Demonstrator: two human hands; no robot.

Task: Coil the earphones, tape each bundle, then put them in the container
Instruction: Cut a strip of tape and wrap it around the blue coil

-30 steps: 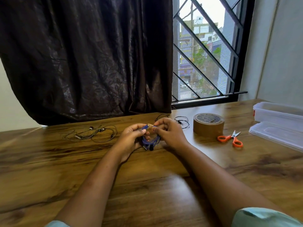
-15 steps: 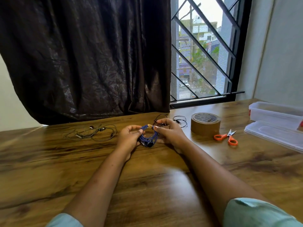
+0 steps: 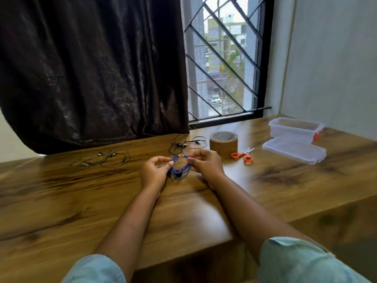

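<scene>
Hands held the blue earphones (image 3: 180, 168) between them near the middle of the worktop (image 3: 204, 211), the cable wound into a loose bundle of several loops. The left hand (image 3: 154, 171) pinched the bundle's left side, its fingers (image 3: 165, 159) curled onto the cable. The right hand (image 3: 207, 164) pinched the upper right of the loops, fingers (image 3: 193, 159) bent around them. A small brown strip of tape (image 3: 181, 155) sat on the top of the bundle between the two grips. Whether the lowest loops touched the wood could not be told.

Behind the hands lay the black earphones (image 3: 186, 142), uncoiled and spread on the worktop. A second loose set, the dark earphones (image 3: 103, 160), lay well off to the left. The tape roll (image 3: 223, 144) stood flat just beyond the right hand, with the orange-handled scissors (image 3: 244, 155) beside it on the right. Farther right, the clear container (image 3: 293, 130) stood open near the wall, its lid (image 3: 293, 150) lying flat in front of it. A dark curtain (image 3: 91, 68) covered most of the barred window (image 3: 226, 64) at the back.
</scene>
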